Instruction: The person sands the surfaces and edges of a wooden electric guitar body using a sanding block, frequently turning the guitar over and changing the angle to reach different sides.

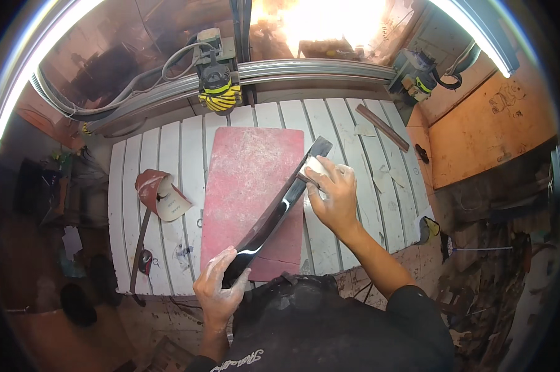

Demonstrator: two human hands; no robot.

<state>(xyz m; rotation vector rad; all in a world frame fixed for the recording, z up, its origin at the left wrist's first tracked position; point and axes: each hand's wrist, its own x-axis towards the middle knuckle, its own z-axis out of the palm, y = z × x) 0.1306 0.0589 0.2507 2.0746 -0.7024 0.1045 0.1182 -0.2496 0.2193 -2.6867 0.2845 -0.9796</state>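
A long, dark, glossy curved strip (269, 222) lies slantwise over a worn red board (246, 155). My left hand (220, 286), dusted white, grips the strip's near end, with the thumb on one side and the fingers on the other. My right hand (336, 197) is closed on a small white block (314, 166) with a dark underside, which rests against the strip close to its far end. Fine white dust covers the right fingertips too. The strip's far tip is duller and greyer than its shiny near half.
The board lies on a white slatted table (190, 139). At left are a roll of reddish-brown sandpaper (151, 186), a thin dark strip (141, 248) and a small red-and-black object (145, 260). A brown bar (382, 127) lies far right. Beyond the table, a rail carries yellow-and-black machines (218, 90).
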